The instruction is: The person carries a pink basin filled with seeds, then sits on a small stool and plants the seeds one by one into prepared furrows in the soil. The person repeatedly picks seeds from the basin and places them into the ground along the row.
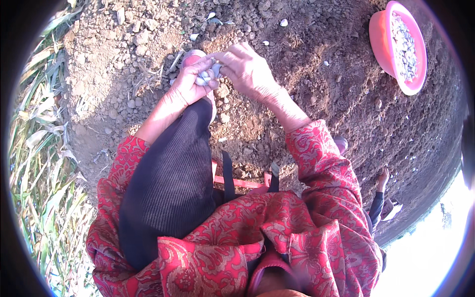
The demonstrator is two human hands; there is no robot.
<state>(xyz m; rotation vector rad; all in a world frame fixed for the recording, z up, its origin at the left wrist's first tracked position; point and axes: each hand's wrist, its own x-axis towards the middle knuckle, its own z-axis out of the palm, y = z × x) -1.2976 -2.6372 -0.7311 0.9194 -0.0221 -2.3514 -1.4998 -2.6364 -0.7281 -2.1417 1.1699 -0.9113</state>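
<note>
My left hand [193,81] holds a small cluster of pale garlic cloves [204,77] in its curled fingers, above the toe of my shoe [193,55]. My right hand [245,68] meets it from the right, with index finger and thumb reaching to the cloves near the left thumb. Whether a clove is pinched between those right fingers is hidden by the hands. Loose cloves lie on the dry, crumbly soil beyond, one clove [284,22] at the top and a smaller one [265,43] below it.
A pink plastic basin [386,44] filled with cloves stands at upper right. Dry maize leaves [44,156] line the left side. Under me shows a red plastic frame [241,182]. Another person's hand [384,178] touches the soil at right.
</note>
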